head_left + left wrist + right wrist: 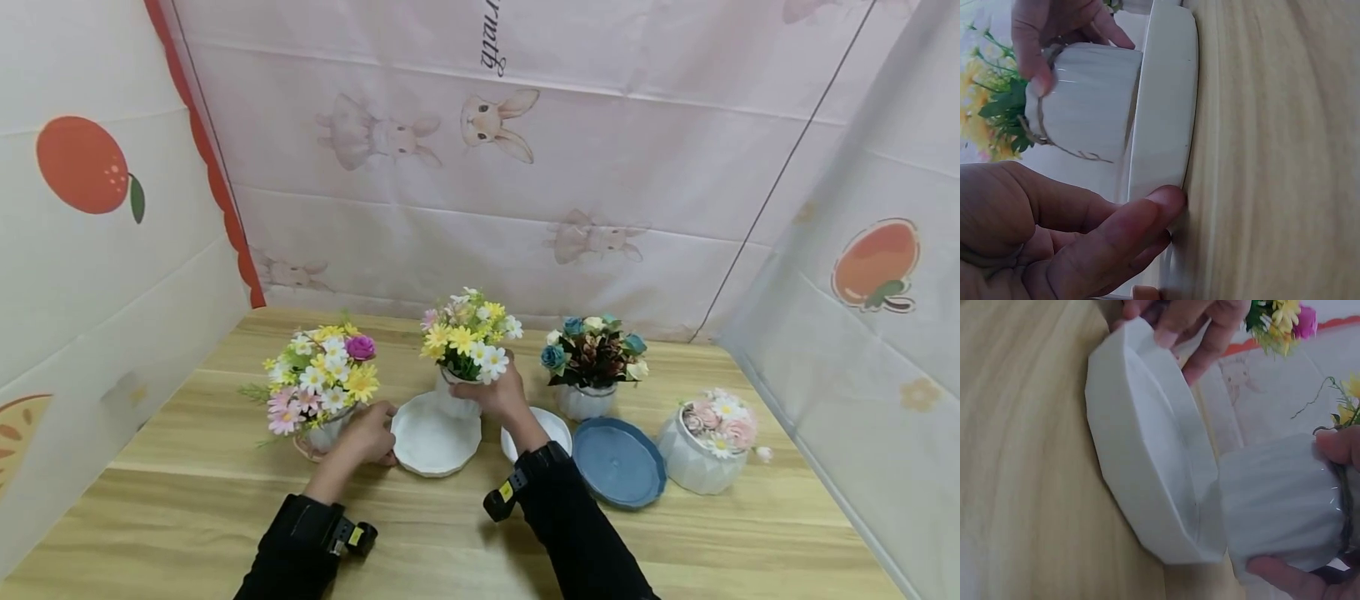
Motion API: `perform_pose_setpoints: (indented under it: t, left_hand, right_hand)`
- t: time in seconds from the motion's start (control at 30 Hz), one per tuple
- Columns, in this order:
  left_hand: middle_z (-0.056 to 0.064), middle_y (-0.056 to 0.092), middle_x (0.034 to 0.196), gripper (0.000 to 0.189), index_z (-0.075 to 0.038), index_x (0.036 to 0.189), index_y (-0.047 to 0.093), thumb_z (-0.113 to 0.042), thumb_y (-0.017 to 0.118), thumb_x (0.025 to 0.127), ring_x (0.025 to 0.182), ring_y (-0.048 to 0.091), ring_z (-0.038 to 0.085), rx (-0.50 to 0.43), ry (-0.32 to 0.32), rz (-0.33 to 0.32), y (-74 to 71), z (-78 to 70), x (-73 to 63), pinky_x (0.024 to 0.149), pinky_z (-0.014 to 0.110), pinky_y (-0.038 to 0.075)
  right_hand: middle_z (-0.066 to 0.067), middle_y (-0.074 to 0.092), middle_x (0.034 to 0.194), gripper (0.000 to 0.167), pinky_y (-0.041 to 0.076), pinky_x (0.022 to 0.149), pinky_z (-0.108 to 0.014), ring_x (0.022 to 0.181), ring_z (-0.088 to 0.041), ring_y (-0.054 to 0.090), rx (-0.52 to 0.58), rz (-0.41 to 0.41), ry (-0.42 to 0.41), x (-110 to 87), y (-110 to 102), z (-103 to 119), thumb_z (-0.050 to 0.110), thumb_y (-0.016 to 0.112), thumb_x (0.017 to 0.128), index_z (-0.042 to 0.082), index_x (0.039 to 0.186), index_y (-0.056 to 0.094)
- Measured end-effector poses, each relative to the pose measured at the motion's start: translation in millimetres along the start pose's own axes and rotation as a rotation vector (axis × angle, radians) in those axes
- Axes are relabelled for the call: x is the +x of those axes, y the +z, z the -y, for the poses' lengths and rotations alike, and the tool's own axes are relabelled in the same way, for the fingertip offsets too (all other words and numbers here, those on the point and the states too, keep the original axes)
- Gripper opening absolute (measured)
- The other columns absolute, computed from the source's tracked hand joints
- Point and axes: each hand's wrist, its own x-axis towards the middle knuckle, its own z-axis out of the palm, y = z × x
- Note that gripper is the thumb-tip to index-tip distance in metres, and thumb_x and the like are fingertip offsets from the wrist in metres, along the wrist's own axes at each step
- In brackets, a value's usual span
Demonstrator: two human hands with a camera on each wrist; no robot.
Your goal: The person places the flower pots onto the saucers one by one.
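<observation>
So the right hand (498, 396) has its fingers and thumb wrapped round a white pot (456, 406) of yellow and white flowers, right by the back of a white saucer (431, 446) (can't tell if the base actually touches it). Left hand (369, 437) pinches the left rim of that saucer, which sits on the wood surface (420, 542). There's twine (1085, 155) tied round the pot too, with a loose end hanging off. Another flower pot (322, 375) stands just beside the left hand, and over to the right there's a small dish (553, 427), a blue dish (618, 464), a blue rose pot (588, 402) and a pink flower pot (699, 460)
</observation>
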Motion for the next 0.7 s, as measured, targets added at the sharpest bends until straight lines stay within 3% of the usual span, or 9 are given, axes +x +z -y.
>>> perform_pose_setpoints:
  t: [0.37,0.7]
  left_hand:
    - [0.027,0.051,0.112,0.049,0.008,0.131,0.041,0.010,0.046,0.082,0.052,0.056,0.019,-0.023,0.012,0.024,-1.2,1.4,2.1,0.049,0.029,0.049]
    - [0.029,0.048,0.119,0.046,0.007,0.132,0.039,0.008,0.046,0.086,0.057,0.058,0.021,-0.045,0.005,0.045,-3.4,1.8,-0.4,0.050,0.030,0.048]
  right_hand:
    - [-0.015,0.037,0.132,0.091,0.045,0.085,-0.041,0.108,-0.028,0.048,-0.026,0.094,-0.040,-14.6,12,12,0.019,0.088,0.061,0.006,0.136,0.038]
    - [-0.015,0.040,0.125,0.090,0.049,0.068,-0.034,0.100,-0.026,0.051,-0.008,0.231,-0.092,-23.7,20,7,0.016,0.089,0.058,0.002,0.131,0.039]
